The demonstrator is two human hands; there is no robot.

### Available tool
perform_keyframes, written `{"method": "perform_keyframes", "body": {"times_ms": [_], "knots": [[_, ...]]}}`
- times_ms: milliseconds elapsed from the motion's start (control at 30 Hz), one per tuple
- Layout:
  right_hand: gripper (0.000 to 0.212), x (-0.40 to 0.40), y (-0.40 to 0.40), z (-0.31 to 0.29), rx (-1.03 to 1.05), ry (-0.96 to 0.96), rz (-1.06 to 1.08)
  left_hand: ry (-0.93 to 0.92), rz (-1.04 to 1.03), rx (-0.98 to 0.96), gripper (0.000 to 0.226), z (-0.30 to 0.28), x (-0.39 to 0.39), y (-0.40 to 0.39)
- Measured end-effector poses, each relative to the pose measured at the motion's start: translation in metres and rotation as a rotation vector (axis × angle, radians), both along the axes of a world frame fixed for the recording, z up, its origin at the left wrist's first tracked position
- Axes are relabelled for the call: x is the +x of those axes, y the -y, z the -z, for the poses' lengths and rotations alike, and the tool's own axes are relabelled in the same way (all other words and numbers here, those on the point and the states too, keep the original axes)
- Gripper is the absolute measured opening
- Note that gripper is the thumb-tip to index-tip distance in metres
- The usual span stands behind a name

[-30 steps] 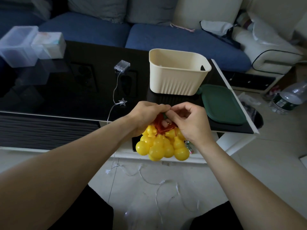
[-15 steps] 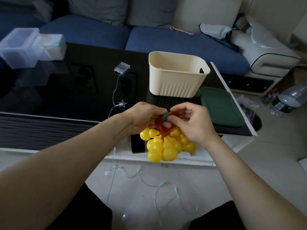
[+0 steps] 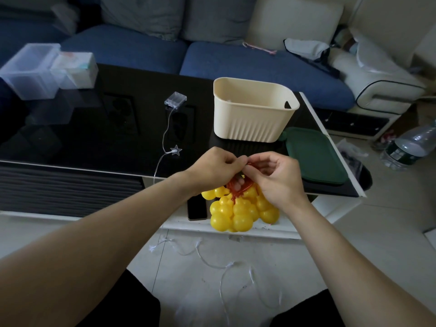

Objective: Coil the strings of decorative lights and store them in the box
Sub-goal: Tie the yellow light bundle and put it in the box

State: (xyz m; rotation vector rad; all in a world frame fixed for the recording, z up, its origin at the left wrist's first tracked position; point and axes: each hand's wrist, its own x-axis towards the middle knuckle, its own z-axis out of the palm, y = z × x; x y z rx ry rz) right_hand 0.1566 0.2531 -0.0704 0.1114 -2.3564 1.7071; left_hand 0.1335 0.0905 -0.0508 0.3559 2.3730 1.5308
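Two hands meet in the head view, just in front of the near edge of the black table (image 3: 99,128). Our left hand (image 3: 213,169) and our right hand (image 3: 274,179) come together fingertip to fingertip, both pinching the red wire (image 3: 237,188) of a light string, whose loops bunch between our palms. Below the wire hangs the cluster of yellow bulbs (image 3: 238,210), gathered tight and dangling under our hands, over the table's white lower ledge.

We see the cream box (image 3: 253,121) standing upright on the table beyond our hands, open at the top, well apart from the bulbs. Just beside it to the right lies a dark green lid (image 3: 315,156), flat on the tabletop.

We also see a second string: its clear battery case (image 3: 175,100) sits on the table left of the box, a thin white wire runs from it to a star light (image 3: 175,150) near the table edge, and the rest of the white string (image 3: 224,265) trails loose over the floor tiles between our knees.

At the far left corner of the table stand clear plastic containers (image 3: 35,69). A blue sofa (image 3: 247,64) lies behind, and a water bottle (image 3: 410,147) rests on the floor at right.
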Motion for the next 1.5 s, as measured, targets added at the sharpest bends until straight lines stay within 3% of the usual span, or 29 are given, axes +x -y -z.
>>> {"method": "perform_keyframes", "body": {"times_ms": [200, 367, 633, 733, 867, 1000, 1100, 1300, 1500], "knots": [[0.025, -0.001, -0.002, -0.001, -0.002, -0.045, 0.033, -0.108, 0.042, -0.026, 0.028, 0.001, -0.003, 0.005], [0.017, 0.000, 0.000, -0.001, -0.030, -0.109, 0.004, -0.249, 0.091, -0.174, 0.022, -0.005, -0.011, 0.014], [0.018, -0.008, -0.003, 0.007, 0.017, -0.081, -0.099, -0.173, 0.099, -0.316, 0.023, 0.001, -0.013, 0.006], [0.007, -0.010, -0.008, 0.006, 0.022, -0.100, -0.081, -0.178, 0.069, -0.291, 0.025, -0.004, -0.015, 0.007], [0.020, -0.013, -0.020, 0.003, -0.048, -0.133, 0.172, -0.177, -0.021, -0.245, 0.034, -0.021, -0.027, 0.016], [0.017, -0.015, -0.028, 0.004, -0.061, -0.186, 0.359, -0.155, -0.152, -0.169, 0.032, -0.044, -0.044, 0.010], [0.014, -0.018, -0.029, 0.007, -0.085, -0.174, 0.390, -0.222, -0.270, -0.135, 0.028, -0.071, -0.062, -0.004], [0.013, -0.027, -0.034, 0.016, 0.007, -0.048, 0.411, -0.308, -0.443, 0.197, 0.026, -0.127, -0.107, -0.039], [0.013, -0.035, -0.037, 0.021, 0.040, 0.048, 0.347, -0.484, -0.538, 0.147, 0.023, -0.148, -0.157, -0.071]]}}
